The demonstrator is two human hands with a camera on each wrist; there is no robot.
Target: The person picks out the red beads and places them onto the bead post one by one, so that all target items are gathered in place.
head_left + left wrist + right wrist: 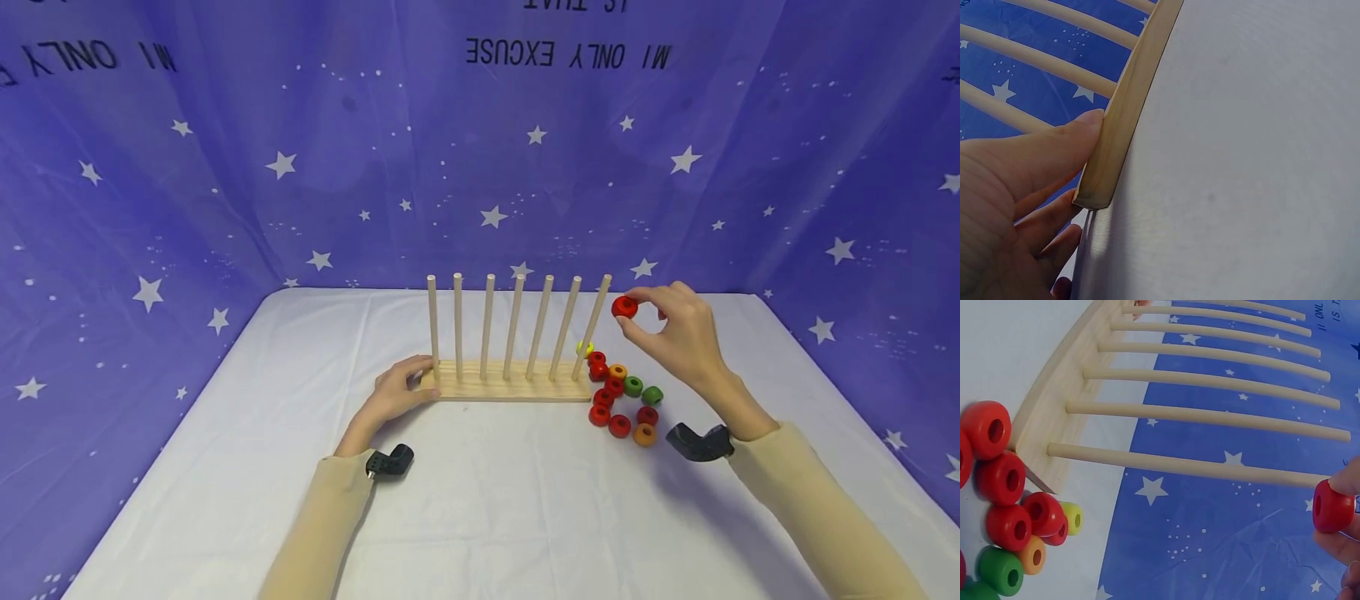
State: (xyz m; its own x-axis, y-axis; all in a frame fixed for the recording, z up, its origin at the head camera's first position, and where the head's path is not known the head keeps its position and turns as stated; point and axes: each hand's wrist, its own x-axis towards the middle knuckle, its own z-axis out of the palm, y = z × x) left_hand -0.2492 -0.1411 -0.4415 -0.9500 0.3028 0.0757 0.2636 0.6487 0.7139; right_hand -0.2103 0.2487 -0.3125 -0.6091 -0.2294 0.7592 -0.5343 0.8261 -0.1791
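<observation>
A wooden base [510,387] carries a row of several upright pegs [486,329], all bare. My left hand [401,390] grips the left end of this base, thumb on the front edge, as the left wrist view also shows. Between thumb and fingers my right hand [678,333] pinches a red bead [625,307], raised beside the top of the rightmost peg [597,312]. In the right wrist view the held bead [1333,506] is close to that peg's tip, its hole partly turned towards the peg.
Several loose beads lie on the white table [480,500] by the base's right end: red ones [619,426], green ones [652,396], orange ones [645,434] and a yellow one [586,349]. A blue star-patterned cloth [420,167] hangs behind and at the sides.
</observation>
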